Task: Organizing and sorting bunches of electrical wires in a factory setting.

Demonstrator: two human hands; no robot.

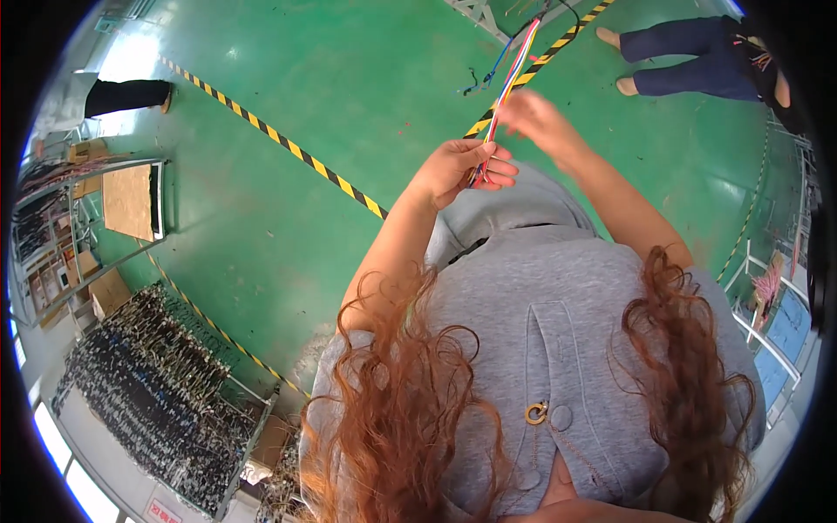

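Note:
A bundle of thin coloured wires (514,74), with white, red, yellow and blue strands, runs from the top of the view down to my left hand (462,167). That hand is closed on the bundle's near end, thumb on top, with short wire ends showing below the fingers. My right hand (539,122) is beside the wires, just above and right of the left one. Its fingers are blurred and partly hidden, so I cannot see whether they grip a strand.
Darker cables with connectors (475,84) hang by a metal frame (479,13) ahead. Yellow-black tape (288,144) marks the green floor (261,70). A rack of dark cables (157,392) stands at left, below a board-topped cart (131,202). Other people's legs (689,65) show far right and far left.

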